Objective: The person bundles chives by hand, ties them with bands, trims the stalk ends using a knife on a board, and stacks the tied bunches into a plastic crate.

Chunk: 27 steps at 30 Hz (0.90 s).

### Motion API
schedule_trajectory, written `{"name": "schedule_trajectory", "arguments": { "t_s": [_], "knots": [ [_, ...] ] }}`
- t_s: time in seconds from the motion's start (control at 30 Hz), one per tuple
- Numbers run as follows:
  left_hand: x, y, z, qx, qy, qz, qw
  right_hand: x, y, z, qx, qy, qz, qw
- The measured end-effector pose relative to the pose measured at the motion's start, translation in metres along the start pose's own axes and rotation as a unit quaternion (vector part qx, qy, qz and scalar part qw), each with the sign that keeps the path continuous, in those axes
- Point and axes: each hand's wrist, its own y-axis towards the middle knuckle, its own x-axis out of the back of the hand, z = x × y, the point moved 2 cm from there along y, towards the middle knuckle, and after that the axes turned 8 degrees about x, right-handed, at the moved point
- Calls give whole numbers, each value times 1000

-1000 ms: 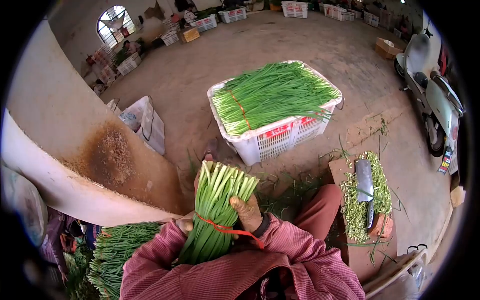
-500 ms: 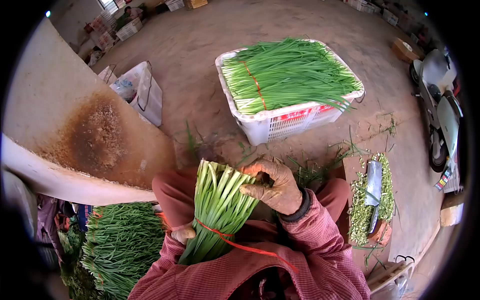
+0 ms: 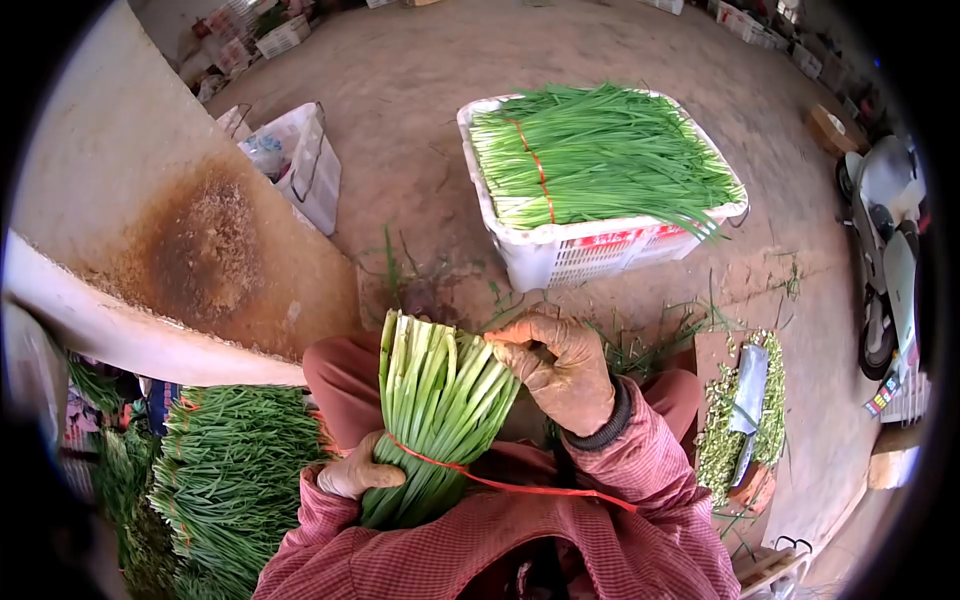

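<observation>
A bunch of garlic chives (image 3: 440, 400) stands over my lap, pale cut ends up and green leaves down. Around its middle runs a red tie (image 3: 425, 455), whose loose end trails right across my jacket. My left hand (image 3: 362, 468), in a worn glove, is closed on the bunch's left side near the tie, fingers partly hidden behind it. At the upper right edge of the cut ends, my gloved right hand (image 3: 562, 372) pinches the outer stalks between thumb and forefinger; the fingertips look orange.
Ahead is a white crate (image 3: 600, 245) of chives. To my right, a cleaver (image 3: 750, 385) lies on a board (image 3: 715, 350) among chopped ends. Tied chives (image 3: 235, 480) are piled at my left, below a stained pale wall (image 3: 120, 180). A scooter (image 3: 885, 250) stands far right.
My left hand has come further into view, with its thumb across the front of the bunch. My right hand stays at the cut ends. The camera view has shifted slightly.
</observation>
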Motion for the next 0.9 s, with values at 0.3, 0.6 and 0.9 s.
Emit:
{"name": "schedule_trajectory", "arguments": {
  "t_s": [0.3, 0.6, 0.9],
  "knots": [
    [-25, -16, -26, 24, 25, -77, 996, 8, 7, 5, 46, -70, -60, 995],
    [-38, -16, -28, 47, -4, -113, 993, -11, -1, -49, -148, 120, -202, 961],
    [-40, -7, -25, 14, 18, -74, 997, 6, -4, -19, -102, 27, 201, 974]
  ]
}}
